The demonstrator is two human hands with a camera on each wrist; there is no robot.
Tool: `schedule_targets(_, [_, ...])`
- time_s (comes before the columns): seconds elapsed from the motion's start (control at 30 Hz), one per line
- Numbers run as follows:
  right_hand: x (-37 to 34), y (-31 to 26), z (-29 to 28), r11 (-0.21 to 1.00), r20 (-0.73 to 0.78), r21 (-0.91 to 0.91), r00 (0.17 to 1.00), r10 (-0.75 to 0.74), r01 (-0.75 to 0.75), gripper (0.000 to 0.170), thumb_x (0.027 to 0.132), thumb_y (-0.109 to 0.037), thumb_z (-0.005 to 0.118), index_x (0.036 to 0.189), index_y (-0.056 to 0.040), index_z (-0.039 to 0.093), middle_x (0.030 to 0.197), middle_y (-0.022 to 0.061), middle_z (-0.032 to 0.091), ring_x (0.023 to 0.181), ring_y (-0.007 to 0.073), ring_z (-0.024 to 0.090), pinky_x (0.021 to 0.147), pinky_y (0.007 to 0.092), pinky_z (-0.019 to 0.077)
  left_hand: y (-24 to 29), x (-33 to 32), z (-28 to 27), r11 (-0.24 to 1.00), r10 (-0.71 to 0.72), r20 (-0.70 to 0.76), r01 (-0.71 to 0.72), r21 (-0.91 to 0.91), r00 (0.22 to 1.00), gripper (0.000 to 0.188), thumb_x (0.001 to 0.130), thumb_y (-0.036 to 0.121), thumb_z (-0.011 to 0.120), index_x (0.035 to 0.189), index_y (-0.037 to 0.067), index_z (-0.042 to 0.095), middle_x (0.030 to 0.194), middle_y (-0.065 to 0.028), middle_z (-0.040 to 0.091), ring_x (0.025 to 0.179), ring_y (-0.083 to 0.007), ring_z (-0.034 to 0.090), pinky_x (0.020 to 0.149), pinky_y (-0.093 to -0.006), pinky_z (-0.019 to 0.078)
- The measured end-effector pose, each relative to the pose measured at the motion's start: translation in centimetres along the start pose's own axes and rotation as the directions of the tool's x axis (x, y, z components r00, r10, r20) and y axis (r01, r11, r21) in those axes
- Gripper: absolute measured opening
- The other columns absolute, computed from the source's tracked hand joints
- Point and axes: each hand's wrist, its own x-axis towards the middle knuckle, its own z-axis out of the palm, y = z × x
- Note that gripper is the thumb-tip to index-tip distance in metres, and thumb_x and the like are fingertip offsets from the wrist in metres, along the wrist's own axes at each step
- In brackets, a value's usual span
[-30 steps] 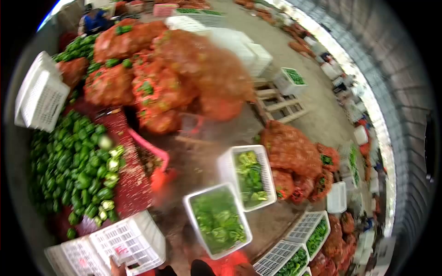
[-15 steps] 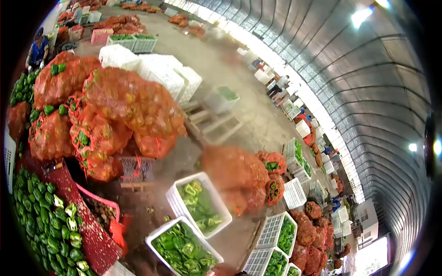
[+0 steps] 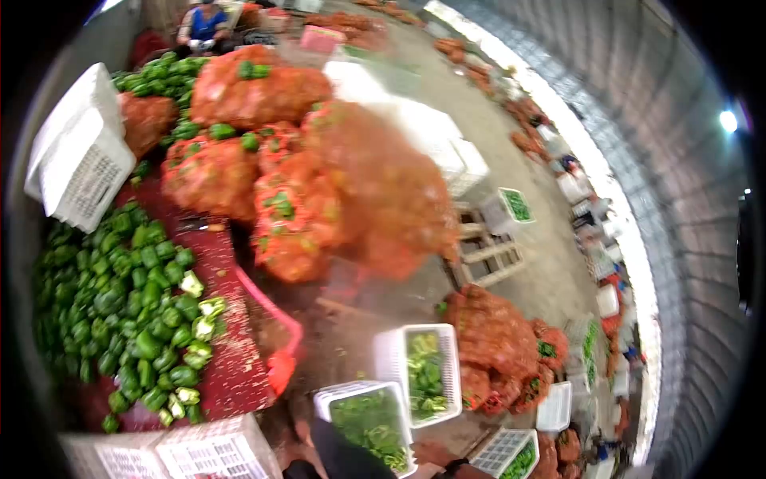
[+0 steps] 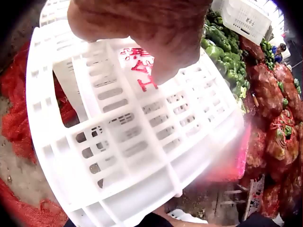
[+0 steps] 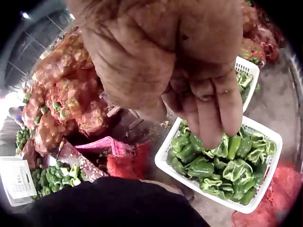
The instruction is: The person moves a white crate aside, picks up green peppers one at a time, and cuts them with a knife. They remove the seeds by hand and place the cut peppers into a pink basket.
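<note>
A white slatted plastic crate (image 4: 137,142) with red markings fills the left wrist view. My left hand (image 4: 142,28) grips it at the top, fingertips hidden behind the wrist and palm. Also seen low in the head view, the same crate (image 3: 215,451) stands by the pepper heap. My right hand (image 5: 184,61) hangs with loosely bent fingers and nothing in them. Below it is a white crate (image 5: 160,161) of green peppers (image 5: 236,172), some split or crumpled. A dark sleeve (image 3: 343,447) overlaps this crate in the head view.
Whole green peppers (image 3: 120,295) heap on a red surface (image 3: 239,363) at left, edged by a pink rim (image 3: 275,307). A second pepper crate (image 3: 387,351) stands beyond the near one. Filled orange mesh sacks (image 3: 375,184), a wooden pallet (image 3: 491,259) and a seated person (image 3: 207,28) are farther back.
The head view swung up and right, then returned toward the pepper heap. The marked white crate left view and is back, lower in frame. A dark sleeve now covers part of the near pepper crate.
</note>
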Motion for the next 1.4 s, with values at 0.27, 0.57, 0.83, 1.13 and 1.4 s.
schedule_targets(0.27, [1.1, -16.0, 3.5, 0.916, -0.117, -0.399, 0.993, -0.007, -0.041, 0.037, 0.096, -0.034, 0.069, 0.105, 0.0018, 0.069, 0.082, 0.0091, 0.071, 0.067, 0.0174, 0.071, 0.060, 0.0299, 0.0569, 1.4, 0.9, -3.3, 0.997, 0.071, -0.049, -0.072, -0.014, 0.996, 0.028, 0.095, 0.026, 0.068, 0.115, 0.007, 0.067, 0.104, -0.0161, 0.069, 0.091, -0.0382, 0.066, 0.087, -0.0478, 0.0538])
schedule_targets(0.57, [10.3, -26.8, 4.0, 0.682, 0.021, -0.730, 0.999, -0.043, 0.045, 0.035, 0.098, -0.031, 0.064, 0.100, 0.0037, 0.070, 0.085, 0.0113, 0.074, 0.069, 0.0204, 0.073, 0.061, 0.0315, 0.0601, 12.1, 1.2, -10.9, 0.604, -0.402, 0.080, 0.330, -0.725, 0.912, 0.061, 0.077, 0.015, 0.071, 0.128, -0.015, 0.055, 0.110, -0.0281, 0.062, 0.104, -0.0367, 0.059, 0.093, -0.0457, 0.0462])
schedule_targets(0.83, [25.4, -43.4, 8.0, 0.430, 0.370, -0.817, 0.921, -0.120, 0.385, 0.022, 0.096, -0.016, 0.063, 0.106, 0.0033, 0.068, 0.084, 0.0107, 0.072, 0.066, 0.0198, 0.071, 0.061, 0.0331, 0.0598, 18.1, -5.3, -0.3, 0.327, -0.652, -0.048, 0.224, -0.918, 0.756, 0.047, 0.087, 0.014, 0.067, 0.127, -0.010, 0.060, 0.126, -0.0268, 0.065, 0.117, -0.0356, 0.064, 0.102, -0.0411, 0.0495])
schedule_targets(1.13, [21.5, -51.3, 18.2, 0.423, 0.344, -0.852, 0.939, 0.004, 0.310, 0.029, 0.099, -0.013, 0.056, 0.121, 0.0056, 0.060, 0.091, 0.0112, 0.068, 0.074, 0.0201, 0.072, 0.062, 0.0312, 0.0595, 29.6, -21.3, 10.8, 0.465, -0.418, 0.599, 0.727, -0.505, 0.683, 0.045, 0.088, 0.037, 0.064, 0.115, 0.003, 0.071, 0.109, -0.0275, 0.070, 0.103, -0.0419, 0.068, 0.090, -0.0465, 0.0536])
schedule_targets(1.4, [22.1, -49.8, 29.4, 0.213, 0.400, -0.894, 0.916, -0.021, 0.395, 0.025, 0.101, -0.015, 0.055, 0.118, 0.0019, 0.063, 0.091, 0.0080, 0.069, 0.071, 0.0154, 0.069, 0.062, 0.0274, 0.0568, 35.6, -25.6, 14.6, 0.215, -0.451, 0.712, 0.839, -0.499, 0.539, 0.031, 0.086, 0.034, 0.071, 0.101, 0.007, 0.073, 0.099, -0.0222, 0.072, 0.097, -0.0409, 0.067, 0.087, -0.0474, 0.0547])
